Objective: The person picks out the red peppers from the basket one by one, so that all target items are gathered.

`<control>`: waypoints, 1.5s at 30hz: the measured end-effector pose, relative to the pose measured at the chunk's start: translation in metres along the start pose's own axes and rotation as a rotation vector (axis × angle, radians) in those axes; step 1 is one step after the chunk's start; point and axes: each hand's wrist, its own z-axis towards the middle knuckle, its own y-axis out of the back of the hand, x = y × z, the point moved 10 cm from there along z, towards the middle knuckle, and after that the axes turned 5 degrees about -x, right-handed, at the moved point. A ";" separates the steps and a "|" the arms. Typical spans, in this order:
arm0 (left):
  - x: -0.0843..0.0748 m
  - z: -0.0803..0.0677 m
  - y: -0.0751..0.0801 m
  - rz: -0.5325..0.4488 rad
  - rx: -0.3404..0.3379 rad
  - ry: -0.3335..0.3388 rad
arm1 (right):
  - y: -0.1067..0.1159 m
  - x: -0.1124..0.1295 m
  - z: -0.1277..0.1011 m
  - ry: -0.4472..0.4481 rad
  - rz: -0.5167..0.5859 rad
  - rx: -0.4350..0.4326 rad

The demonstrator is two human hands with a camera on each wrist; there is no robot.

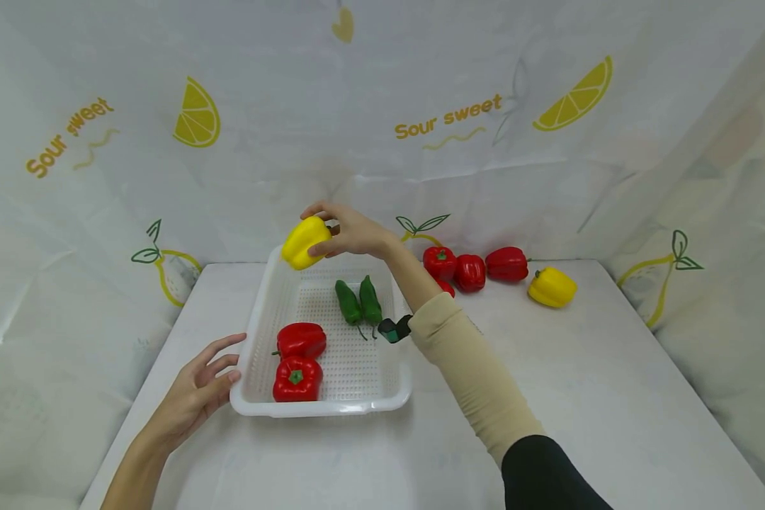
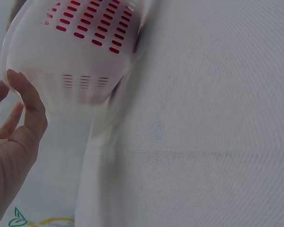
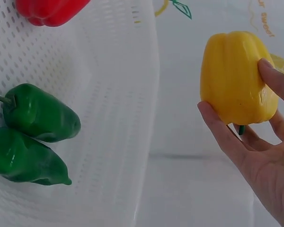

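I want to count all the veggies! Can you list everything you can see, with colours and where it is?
yellow pepper: 1, yellow, held above the basket's far left corner
basket: 1, white, slotted, on the table
red peppers in basket: 2, red, near end
green peppers: 2, green, side by side in the basket's far half
red peppers on table: 3 plain, maybe a fourth partly hidden, red, right of basket
second yellow pepper: 1, yellow, far right on table
table: 1, white
backdrop: white, lemon prints
left hand: open, at the basket's near left corner
right hand: grips the yellow pepper
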 end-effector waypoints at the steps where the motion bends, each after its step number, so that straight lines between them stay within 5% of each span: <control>1: 0.000 0.000 0.000 0.002 -0.003 0.003 | 0.003 0.002 -0.002 0.008 0.003 -0.006; 13: 0.000 0.000 0.000 -0.004 0.001 0.005 | 0.034 0.039 -0.045 0.033 -0.078 -0.074; 30: -0.002 -0.002 -0.002 -0.006 -0.003 0.004 | 0.076 0.053 -0.091 0.102 -0.085 -0.191; 45: 0.000 -0.001 -0.002 -0.021 0.023 -0.003 | 0.113 0.052 -0.135 0.055 -0.174 -0.299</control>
